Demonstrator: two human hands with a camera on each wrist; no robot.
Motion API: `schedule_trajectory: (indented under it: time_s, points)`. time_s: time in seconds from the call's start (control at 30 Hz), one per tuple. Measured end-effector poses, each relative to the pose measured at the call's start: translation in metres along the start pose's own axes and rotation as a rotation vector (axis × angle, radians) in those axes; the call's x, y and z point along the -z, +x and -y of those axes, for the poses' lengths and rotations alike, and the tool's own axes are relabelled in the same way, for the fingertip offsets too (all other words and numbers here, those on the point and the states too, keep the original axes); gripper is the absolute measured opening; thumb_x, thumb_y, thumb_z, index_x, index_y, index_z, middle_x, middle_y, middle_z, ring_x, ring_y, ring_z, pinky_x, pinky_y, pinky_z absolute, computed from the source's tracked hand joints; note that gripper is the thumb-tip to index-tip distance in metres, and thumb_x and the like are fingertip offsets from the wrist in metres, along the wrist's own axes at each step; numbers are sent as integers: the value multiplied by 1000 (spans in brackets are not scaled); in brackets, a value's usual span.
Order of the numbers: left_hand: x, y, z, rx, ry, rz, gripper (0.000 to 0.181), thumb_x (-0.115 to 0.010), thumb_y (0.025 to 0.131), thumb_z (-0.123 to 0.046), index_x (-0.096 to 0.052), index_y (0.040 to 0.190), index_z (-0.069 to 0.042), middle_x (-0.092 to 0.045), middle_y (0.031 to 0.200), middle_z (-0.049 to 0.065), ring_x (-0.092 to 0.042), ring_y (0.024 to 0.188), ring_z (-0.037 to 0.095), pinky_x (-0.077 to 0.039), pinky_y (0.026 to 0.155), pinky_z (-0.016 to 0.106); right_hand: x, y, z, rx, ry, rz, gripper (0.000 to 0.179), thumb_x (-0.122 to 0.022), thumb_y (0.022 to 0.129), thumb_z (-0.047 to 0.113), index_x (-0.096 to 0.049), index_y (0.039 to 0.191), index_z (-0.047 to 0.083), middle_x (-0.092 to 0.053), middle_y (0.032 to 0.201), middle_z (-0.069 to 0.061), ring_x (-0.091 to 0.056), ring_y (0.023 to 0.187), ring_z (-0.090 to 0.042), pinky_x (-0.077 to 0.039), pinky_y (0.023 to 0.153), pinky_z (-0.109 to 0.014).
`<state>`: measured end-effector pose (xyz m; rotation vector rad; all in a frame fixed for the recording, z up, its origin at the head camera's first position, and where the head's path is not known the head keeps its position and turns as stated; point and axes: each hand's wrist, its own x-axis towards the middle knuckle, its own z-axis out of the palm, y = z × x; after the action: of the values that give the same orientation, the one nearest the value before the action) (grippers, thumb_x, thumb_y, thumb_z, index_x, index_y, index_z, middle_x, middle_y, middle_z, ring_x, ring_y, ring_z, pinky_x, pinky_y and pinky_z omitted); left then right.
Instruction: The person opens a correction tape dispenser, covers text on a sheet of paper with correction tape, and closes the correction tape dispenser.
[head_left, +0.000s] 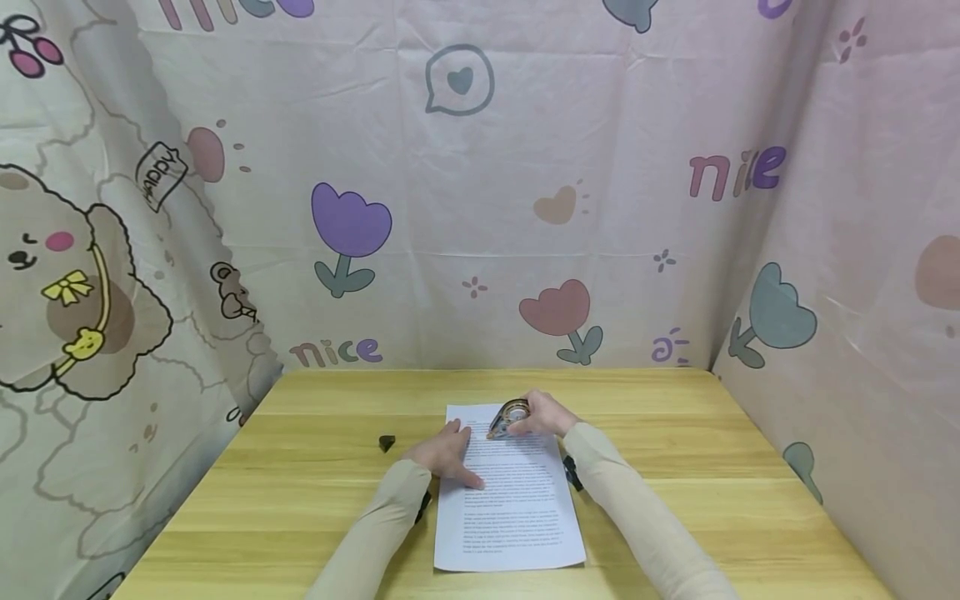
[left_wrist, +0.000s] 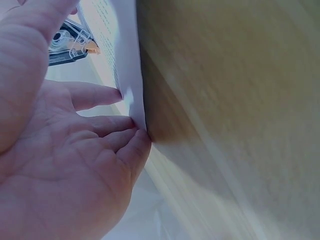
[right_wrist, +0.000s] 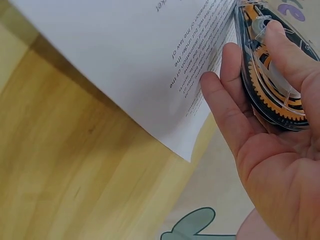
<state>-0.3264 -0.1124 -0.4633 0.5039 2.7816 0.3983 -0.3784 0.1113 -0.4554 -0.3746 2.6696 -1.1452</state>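
Note:
A sheet of printed paper [head_left: 517,546] lies on the wooden table, covered in lines of black text. My right hand [head_left: 546,415] grips a correction tape [head_left: 513,412] with a clear case; orange and black gears show inside it in the right wrist view. Its tip points down at the upper lines of text. My left hand [head_left: 447,455] rests on the paper's left side, fingers extended. In the left wrist view the fingertips [left_wrist: 134,142] touch the sheet along its edge, and the tape's orange tip [left_wrist: 93,47] shows beyond them.
To the left of the paper lies a small black piece [head_left: 386,442] on the wooden table [head_left: 300,500]. Behind the table and at both sides hangs a printed curtain [head_left: 465,183] with flowers, hearts and words.

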Motion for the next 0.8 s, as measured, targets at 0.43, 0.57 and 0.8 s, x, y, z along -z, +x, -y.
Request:
schedule_trajectory:
  time_s: [0.43,0.57,0.8]
  points:
    - [-1,1,2,-14,2,-2,110,-84,70,-53,-34,149,4,-23,158,28,-22,148,39,-26,120,51,2,-3,-1,10,16,-3,28,-82,77,10,-68,99,1,-72,84,-4,-64,76,-14,-55,74,-28]
    - [-1,0,1,-20,1,-5,110,-84,70,-52,-33,149,5,-23,158,28,-22,148,40,-26,120,51,3,-2,-2,15,23,-3,26,-82,78,9,-69,99,1,-72,83,-3,-63,74,-13,-54,71,-25]
    - [-1,0,0,-18,6,-7,109,-84,69,-53,-35,148,4,-24,158,28,-23,148,39,-26,120,52,3,-2,-4,25,4,-11,28,-83,77,9,-69,99,0,-71,83,-4,-61,72,-12,-52,68,-25]
